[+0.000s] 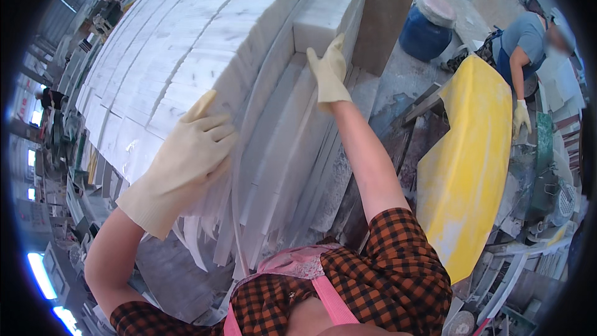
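Note:
Cream rubber gloves cover both my hands. My left hand [193, 155] rests at the edge of a large stack of white marble strips [205, 31], index finger stretched out and the others slightly bent along its side. Farther forward, my right hand [329, 68] touches the near end of a white marble block [317, 34], with thumb and fingers spread apart at its corner. Below that block, between my forearms, lie long pale stone strips [273, 143] set side by side. The undersides of my fingers are partly hidden.
A brown board [388, 12] stands right of the block, near a blue drum [427, 28]. A curved yellow panel [469, 174] rises on the right. Beyond it, a co-worker [519, 50] bends forward wearing a pale glove. Machinery [547, 180] stands at far right.

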Tool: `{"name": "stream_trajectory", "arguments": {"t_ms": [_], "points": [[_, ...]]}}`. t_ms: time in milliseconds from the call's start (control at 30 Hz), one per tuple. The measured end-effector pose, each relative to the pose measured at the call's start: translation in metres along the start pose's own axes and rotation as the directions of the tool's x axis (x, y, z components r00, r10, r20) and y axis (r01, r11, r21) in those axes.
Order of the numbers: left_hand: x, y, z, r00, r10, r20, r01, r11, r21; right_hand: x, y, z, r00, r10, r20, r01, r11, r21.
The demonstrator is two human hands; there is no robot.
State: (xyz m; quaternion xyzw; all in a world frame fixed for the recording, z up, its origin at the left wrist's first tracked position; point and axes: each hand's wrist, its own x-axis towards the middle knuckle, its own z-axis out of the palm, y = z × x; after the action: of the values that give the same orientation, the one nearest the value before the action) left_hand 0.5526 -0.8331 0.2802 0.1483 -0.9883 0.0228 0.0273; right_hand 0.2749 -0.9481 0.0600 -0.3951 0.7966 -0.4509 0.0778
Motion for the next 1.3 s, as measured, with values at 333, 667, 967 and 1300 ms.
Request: {"name": "stream_trajectory", "arguments": {"t_ms": [333, 667, 967, 1300], "points": [[-0.006, -0.002, -0.008, 0.987, -0.06, 0.148, 0.064, 0.998, -0.025, 0.026, 0.026, -0.023, 0.941, -0.27, -0.203, 0.291, 0.953, 0.083], [-0.007, 0.001, -0.004, 0.997, 0.0, 0.08, 0.001, 1.0, -0.002, -0.075, -0.011, -0.073, 0.839, -0.465, -0.282, 0.483, 0.875, -0.006], [-0.027, 0.001, 0.013, 0.969, 0.173, -0.179, -0.155, 0.982, 0.107, -0.422, -0.068, -0.091, 0.474, -0.837, 0.274, 0.796, 0.54, 0.274], [-0.029, -0.004, 0.022, 0.939, 0.245, -0.241, -0.171, 0.942, 0.29, -0.551, 0.023, -0.232, 0.7, -0.45, 0.555, 0.461, 0.878, 0.131]]}}
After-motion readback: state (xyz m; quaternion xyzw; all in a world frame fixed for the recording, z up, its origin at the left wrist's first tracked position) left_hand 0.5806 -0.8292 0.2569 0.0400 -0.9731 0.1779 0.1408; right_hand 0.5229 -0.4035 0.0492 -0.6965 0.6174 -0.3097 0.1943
